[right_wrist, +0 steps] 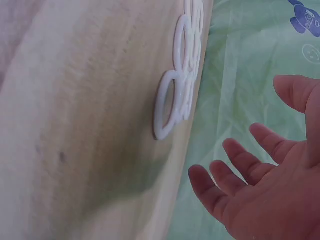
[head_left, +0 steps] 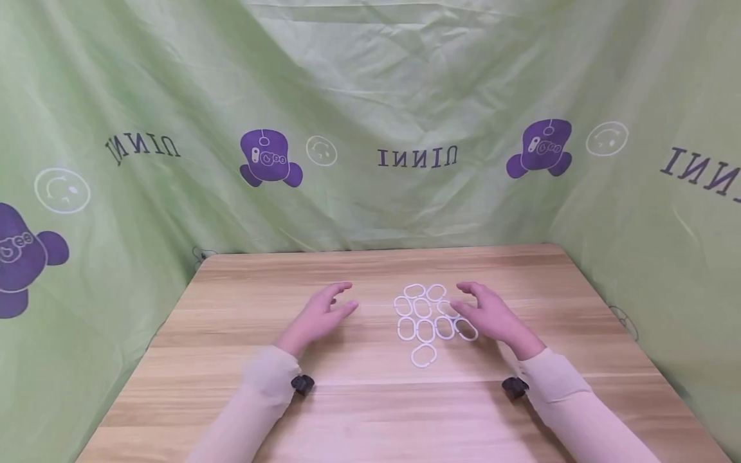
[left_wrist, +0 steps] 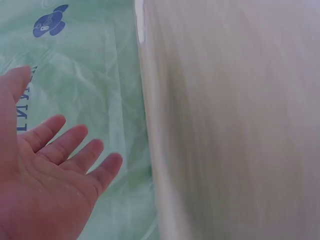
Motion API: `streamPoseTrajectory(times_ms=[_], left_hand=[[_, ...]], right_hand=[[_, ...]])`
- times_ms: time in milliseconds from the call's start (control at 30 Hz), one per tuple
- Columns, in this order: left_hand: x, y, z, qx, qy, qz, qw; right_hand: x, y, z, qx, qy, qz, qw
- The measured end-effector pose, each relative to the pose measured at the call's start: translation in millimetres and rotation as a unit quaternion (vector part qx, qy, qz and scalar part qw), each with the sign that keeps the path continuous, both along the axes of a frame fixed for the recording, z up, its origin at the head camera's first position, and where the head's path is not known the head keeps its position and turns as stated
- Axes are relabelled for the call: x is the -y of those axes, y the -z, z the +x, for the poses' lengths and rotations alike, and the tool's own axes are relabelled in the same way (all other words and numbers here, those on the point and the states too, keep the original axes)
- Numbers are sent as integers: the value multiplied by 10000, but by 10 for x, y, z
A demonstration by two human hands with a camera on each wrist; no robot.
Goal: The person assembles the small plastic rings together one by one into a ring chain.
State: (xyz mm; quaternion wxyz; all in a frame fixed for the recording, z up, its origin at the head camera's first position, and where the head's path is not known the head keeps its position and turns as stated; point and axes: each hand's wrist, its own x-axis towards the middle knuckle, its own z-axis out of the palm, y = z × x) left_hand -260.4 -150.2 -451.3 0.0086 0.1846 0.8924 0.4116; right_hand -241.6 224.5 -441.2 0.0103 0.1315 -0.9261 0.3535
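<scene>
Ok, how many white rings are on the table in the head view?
10 white rings visible: two in the far row, three in the next, four in the third and one in the nearest. The right hand partly covers one and may hide more.

1. Right hand (right_wrist: 272,195) was raised, palm showing, fingers slightly bent and spread.
2. White oval rings (right_wrist: 159,107) lay on the wooden tabletop (right_wrist: 95,100), apart from the fingers.
3. Shadow (right_wrist: 130,180) fell near the closest ring.
4. Green cloth (right_wrist: 237,75) bore a purple figure (right_wrist: 302,19).
</scene>
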Motion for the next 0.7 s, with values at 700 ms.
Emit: streamPoseTrajectory(times_ms=[700], left_hand=[[-596, 217, -116, 1339, 714, 1590, 9756]], right_hand=[[79, 199, -124, 638, -377, -777, 9942]])
